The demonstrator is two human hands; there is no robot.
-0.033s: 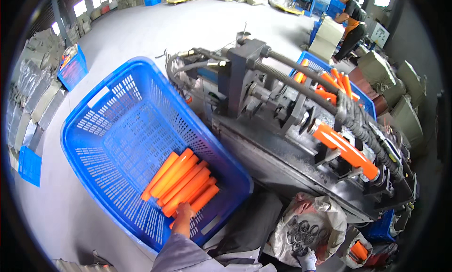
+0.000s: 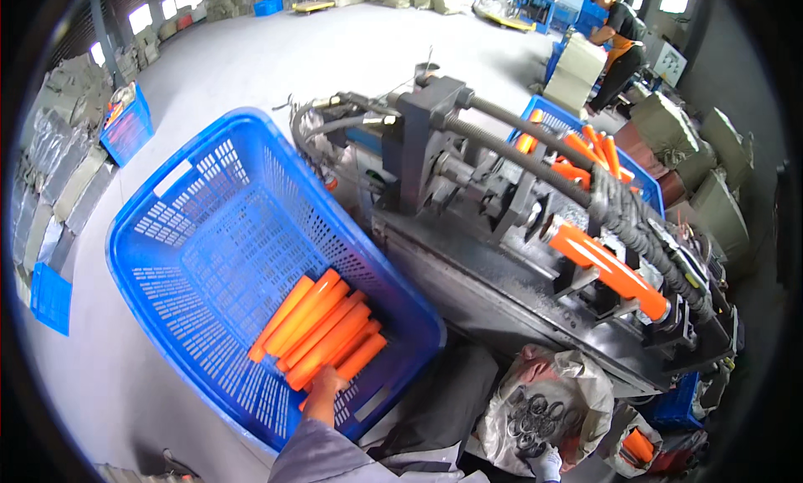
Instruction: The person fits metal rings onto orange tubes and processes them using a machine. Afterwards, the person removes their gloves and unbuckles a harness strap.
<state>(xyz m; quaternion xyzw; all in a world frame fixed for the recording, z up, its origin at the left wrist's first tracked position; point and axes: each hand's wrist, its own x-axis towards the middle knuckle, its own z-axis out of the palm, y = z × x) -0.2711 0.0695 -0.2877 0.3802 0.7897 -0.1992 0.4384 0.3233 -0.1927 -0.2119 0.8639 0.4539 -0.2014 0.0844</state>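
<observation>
In the large blue basket point(image 2: 159, 232), several orange tubes point(image 2: 314, 324) lie side by side near the right corner. My left hand point(image 2: 326, 384), bare, is closed around the near end of one of the tubes. On my other side, an open whitish woven sack point(image 2: 592, 412) holds a heap of dark rings point(image 2: 535, 420). My right hand point(image 2: 548, 464), in a white glove, reaches in at the sack's near edge and touches the rings. Its fingertips are partly hidden among them.
A metal machine point(image 2: 427, 140) with rods and hoses stands right of the basket, with an orange tube point(image 2: 602, 265) mounted on it. Behind it is a blue crate point(image 2: 644, 182) of orange parts. Sacks point(image 2: 719, 211) are stacked at right. A person point(image 2: 619, 48) works at the far right.
The whole view has shifted slightly. My left hand stays at the tube end and my right hand at the rings.
</observation>
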